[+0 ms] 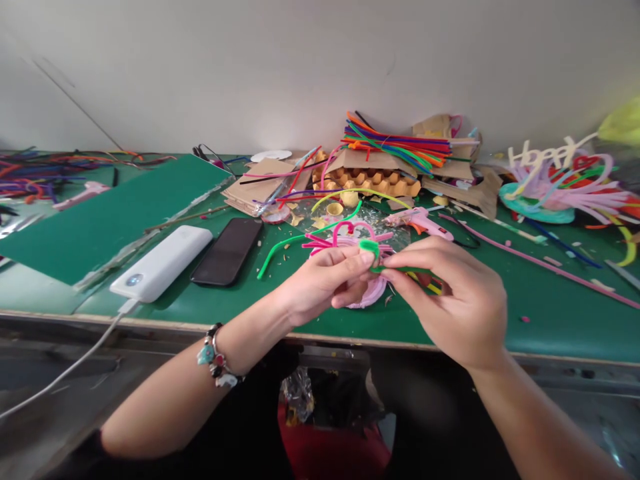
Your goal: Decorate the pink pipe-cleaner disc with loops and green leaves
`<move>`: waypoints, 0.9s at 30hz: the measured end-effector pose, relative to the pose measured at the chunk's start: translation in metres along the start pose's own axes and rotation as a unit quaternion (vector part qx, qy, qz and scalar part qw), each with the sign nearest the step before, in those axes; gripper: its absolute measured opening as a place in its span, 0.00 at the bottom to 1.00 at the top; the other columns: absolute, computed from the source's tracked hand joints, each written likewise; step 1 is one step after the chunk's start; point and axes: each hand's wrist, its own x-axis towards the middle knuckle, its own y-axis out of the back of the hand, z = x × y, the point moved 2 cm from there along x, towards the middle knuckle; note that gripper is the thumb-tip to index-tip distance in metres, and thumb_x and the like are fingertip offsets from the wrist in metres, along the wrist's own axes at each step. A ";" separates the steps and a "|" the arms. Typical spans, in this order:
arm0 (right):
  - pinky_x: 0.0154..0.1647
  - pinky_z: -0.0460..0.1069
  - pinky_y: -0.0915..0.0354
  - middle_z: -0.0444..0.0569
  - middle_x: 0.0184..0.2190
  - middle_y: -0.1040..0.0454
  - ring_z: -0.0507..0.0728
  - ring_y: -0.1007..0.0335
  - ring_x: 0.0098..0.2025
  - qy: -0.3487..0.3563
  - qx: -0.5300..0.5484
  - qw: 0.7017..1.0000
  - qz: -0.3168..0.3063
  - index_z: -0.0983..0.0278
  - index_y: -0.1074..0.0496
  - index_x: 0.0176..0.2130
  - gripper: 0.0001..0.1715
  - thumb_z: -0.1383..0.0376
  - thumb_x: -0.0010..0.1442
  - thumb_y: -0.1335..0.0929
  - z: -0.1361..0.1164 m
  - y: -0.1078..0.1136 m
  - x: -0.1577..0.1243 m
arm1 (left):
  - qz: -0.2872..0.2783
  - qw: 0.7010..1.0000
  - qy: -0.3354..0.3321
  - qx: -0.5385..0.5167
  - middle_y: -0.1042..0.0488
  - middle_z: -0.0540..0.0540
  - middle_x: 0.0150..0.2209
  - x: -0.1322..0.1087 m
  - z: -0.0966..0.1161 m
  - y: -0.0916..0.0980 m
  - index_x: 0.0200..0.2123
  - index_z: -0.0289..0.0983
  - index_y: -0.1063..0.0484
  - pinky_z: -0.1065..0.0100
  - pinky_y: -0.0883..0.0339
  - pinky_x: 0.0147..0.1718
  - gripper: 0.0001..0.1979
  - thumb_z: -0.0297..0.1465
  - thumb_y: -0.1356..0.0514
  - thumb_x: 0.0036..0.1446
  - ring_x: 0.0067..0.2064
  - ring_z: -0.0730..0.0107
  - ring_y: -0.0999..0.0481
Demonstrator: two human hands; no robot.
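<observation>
My left hand (320,283) and my right hand (450,300) meet above the front of the green table (550,307). Both pinch a short green pipe cleaner (370,252), whose end is curled into a small loop between the fingertips. Just behind and under the fingers lies a pink pipe-cleaner craft piece (345,241) with spokes sticking out. A pink glue gun (420,221) lies right behind my right hand. A long green pipe cleaner (285,248) lies curved on the table to the left of the craft.
A black phone (227,251) and a white power bank (160,263) with a cable lie at left, by a green mat (100,217). Bundled coloured pipe cleaners (400,143), cardboard and an egg tray (370,180) sit at the back. A finished craft (560,183) stands at right.
</observation>
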 end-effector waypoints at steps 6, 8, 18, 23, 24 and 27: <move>0.32 0.49 0.36 0.45 0.26 0.28 0.53 0.31 0.30 0.047 -0.065 0.997 0.004 0.62 0.30 0.31 0.06 0.72 0.51 0.31 0.000 0.008 0.000 | 0.017 0.997 0.051 -0.062 0.36 0.57 0.16 0.000 0.000 0.002 0.20 0.32 0.34 0.77 0.52 0.16 0.15 0.38 0.36 0.45 0.11 0.90 0.47; 0.32 0.50 0.36 0.45 0.25 0.28 0.53 0.31 0.29 0.066 -0.087 0.994 0.000 0.61 0.30 0.31 0.06 0.71 0.51 0.31 0.001 0.009 -0.001 | 0.007 0.995 0.065 -0.081 0.35 0.58 0.15 0.000 -0.001 0.001 0.20 0.32 0.32 0.78 0.48 0.16 0.14 0.37 0.35 0.44 0.10 0.91 0.46; 0.27 0.47 0.39 0.43 0.23 0.35 0.50 0.37 0.26 0.041 -0.063 0.997 -0.017 0.62 0.30 0.29 0.05 0.72 0.50 0.31 0.003 0.013 0.001 | -0.041 0.986 0.095 -0.129 0.31 0.53 0.19 -0.002 0.001 -0.001 0.20 0.30 0.31 0.83 0.47 0.16 0.09 0.28 0.35 0.45 0.14 0.92 0.43; 0.25 0.47 0.41 0.43 0.22 0.35 0.51 0.37 0.26 0.013 -0.050 0.998 -0.025 0.62 0.30 0.28 0.04 0.71 0.51 0.31 0.005 0.011 0.001 | -0.036 0.983 0.094 -0.152 0.34 0.53 0.18 -0.001 -0.001 -0.001 0.22 0.30 0.33 0.84 0.48 0.17 0.09 0.27 0.36 0.46 0.15 0.92 0.44; 0.24 0.47 0.41 0.43 0.22 0.35 0.51 0.37 0.26 0.011 -0.047 0.999 -0.024 0.62 0.30 0.28 0.04 0.71 0.51 0.32 0.006 0.011 0.001 | -0.032 0.983 0.089 -0.156 0.34 0.54 0.18 -0.001 -0.002 -0.002 0.22 0.30 0.34 0.84 0.48 0.18 0.09 0.27 0.36 0.46 0.15 0.92 0.45; 0.24 0.48 0.42 0.43 0.21 0.35 0.51 0.38 0.25 0.005 -0.044 0.999 -0.013 0.61 0.31 0.28 0.04 0.70 0.52 0.32 0.006 0.009 0.000 | -0.008 0.988 0.051 -0.144 0.35 0.55 0.18 0.001 -0.003 -0.002 0.22 0.32 0.35 0.82 0.48 0.18 0.10 0.29 0.36 0.46 0.14 0.91 0.47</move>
